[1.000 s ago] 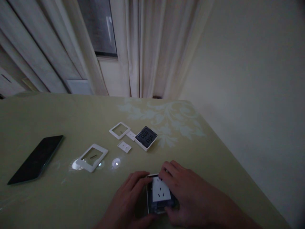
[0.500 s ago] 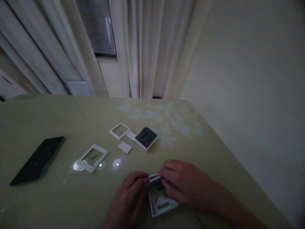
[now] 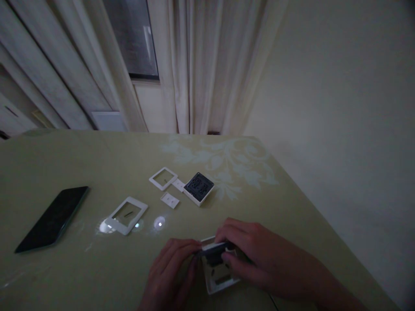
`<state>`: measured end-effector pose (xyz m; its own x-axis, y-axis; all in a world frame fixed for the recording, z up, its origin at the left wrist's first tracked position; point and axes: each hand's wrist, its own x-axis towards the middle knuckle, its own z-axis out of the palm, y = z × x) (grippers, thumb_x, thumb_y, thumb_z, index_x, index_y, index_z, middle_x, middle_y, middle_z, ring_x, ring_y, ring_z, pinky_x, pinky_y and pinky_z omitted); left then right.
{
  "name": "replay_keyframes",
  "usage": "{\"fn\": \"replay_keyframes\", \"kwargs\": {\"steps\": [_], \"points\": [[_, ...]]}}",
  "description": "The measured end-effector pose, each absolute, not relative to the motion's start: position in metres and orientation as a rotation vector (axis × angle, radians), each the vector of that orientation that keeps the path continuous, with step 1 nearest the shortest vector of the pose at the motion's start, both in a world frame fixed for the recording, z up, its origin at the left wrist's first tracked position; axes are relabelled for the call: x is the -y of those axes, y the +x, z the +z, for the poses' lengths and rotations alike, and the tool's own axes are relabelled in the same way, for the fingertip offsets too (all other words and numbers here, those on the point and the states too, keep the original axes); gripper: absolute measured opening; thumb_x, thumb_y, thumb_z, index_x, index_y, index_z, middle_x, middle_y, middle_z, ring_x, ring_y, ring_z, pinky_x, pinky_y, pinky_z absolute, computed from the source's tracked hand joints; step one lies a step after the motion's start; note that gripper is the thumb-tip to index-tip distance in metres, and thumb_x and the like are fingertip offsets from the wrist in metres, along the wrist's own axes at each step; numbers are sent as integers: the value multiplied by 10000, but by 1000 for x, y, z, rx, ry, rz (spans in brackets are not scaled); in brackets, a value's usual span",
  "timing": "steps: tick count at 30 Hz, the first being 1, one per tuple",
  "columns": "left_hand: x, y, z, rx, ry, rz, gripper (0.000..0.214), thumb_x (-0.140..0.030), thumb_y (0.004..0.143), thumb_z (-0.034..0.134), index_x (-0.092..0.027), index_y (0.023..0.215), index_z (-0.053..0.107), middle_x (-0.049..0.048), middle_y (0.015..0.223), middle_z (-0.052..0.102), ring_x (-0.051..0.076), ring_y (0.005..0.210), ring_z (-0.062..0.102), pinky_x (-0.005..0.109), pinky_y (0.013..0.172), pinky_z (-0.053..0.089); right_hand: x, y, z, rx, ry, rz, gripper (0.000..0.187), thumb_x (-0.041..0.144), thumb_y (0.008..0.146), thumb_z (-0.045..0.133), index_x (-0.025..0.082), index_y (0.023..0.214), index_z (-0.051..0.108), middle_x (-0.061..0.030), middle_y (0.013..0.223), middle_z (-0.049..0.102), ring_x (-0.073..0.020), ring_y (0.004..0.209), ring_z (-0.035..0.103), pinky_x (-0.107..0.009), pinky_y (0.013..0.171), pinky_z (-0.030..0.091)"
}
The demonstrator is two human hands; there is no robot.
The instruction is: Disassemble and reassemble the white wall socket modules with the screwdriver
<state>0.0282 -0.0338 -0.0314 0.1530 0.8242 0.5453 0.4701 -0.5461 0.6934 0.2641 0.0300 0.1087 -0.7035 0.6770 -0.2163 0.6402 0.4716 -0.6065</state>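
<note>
Low in the middle, both my hands work on parts that look like those of a wall switch or socket. A dark module with a white face [image 3: 214, 250] stands tilted on edge within a white square frame [image 3: 220, 288] that lies on the table. My left hand [image 3: 175, 268] pinches the module's left end between thumb and fingers. From the right, my right hand [image 3: 248, 250] grips its other end, fingers over the top and thumb at the dark side. My fingers hide part of the module and the frame's right edge.
A white square unit with a dark back [image 3: 199, 188] lies beyond my hands. Beside it are a white frame [image 3: 164, 178] and small white plates [image 3: 170, 200]. Left are another white frame [image 3: 127, 215] and a dark tablet-like slab [image 3: 53, 219]. A wall [image 3: 340, 129] borders the table's right edge.
The dark module has tipped more upright and come slightly nearer, so the frame's far rim shows behind it. Both hands have moved slightly with it, still gripping.
</note>
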Motion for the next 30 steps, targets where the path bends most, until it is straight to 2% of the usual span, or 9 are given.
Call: {"fn": "replay_keyframes", "kwargs": {"steps": [3,11,16,21,23,26,30], "points": [[34,26,-27,-1252,2066,1369,233,-173,1105,499,-282,1228,665,52,1066,791,199,968,745,309,868,584,-29,264,110,2604,-1192,1167,154,227,1000,628,211,1146,675,-43,1136,706,-201,990,662,-293,849,480],[34,20,-19,-1164,2125,1388,202,-287,1159,462,-284,1159,664,20,961,793,173,868,751,284,830,558,-29,262,99,2622,-1067,1376,453,211,810,775,247,1250,670,-24,1121,763,-214,930,692,-279,777,470],[34,7,-18,-976,2179,1383,150,-286,1139,522,-293,1223,646,26,981,817,172,851,777,258,764,610,-30,258,88,2464,-906,1583,664,362,789,856,218,1400,641,-71,1313,748,-244,1110,718,-308,932,522],[37,4,-18,-899,2145,1470,166,-378,1136,530,-323,1200,673,16,922,826,185,803,787,293,762,631,-34,255,70,2437,-694,1735,987,407,778,873,209,1643,441,-133,1564,609,-302,1368,623,-367,1136,475],[39,10,-19,-941,2086,1508,150,-366,1133,547,-320,1181,681,15,932,822,179,813,776,288,763,618,-35,254,67,2482,-688,1684,1007,402,763,881,202,1644,437,-144,1549,610,-314,1379,606,-391,1159,458],[43,20,-22,-1062,2000,1506,147,-326,1121,580,-329,1173,717,30,1029,811,184,884,755,284,772,603,-35,254,70,2552,-785,1501,913,377,740,881,214,1562,519,-127,1465,635,-311,1339,602,-413,1151,452],[40,25,-25,-1183,1890,1417,229,-362,1124,552,-367,1215,762,59,1189,766,206,1002,750,285,813,640,-35,259,82,2618,-1033,1263,833,333,678,897,231,1439,574,-89,1343,632,-299,1230,599,-412,1065,485]]}}
